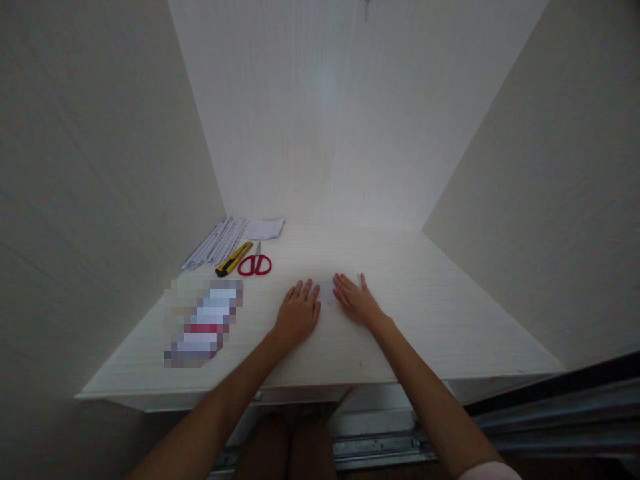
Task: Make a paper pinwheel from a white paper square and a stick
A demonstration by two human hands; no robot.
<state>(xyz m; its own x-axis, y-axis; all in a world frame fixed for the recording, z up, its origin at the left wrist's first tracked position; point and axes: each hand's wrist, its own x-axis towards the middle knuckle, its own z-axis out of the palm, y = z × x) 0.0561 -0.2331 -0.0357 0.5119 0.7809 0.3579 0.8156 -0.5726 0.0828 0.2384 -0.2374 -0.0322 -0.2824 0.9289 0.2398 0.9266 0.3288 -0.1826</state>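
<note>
L hand [299, 313] & R hand [356, 301] flat, each grip apart, white paper [327, 291] betw. fingertips.

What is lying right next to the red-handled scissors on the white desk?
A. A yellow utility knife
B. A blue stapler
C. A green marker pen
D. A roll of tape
A: a yellow utility knife lies just left of the red-handled scissors on the white desk, well away from the left hand and right hand, which rest flat on a small white paper.
</note>
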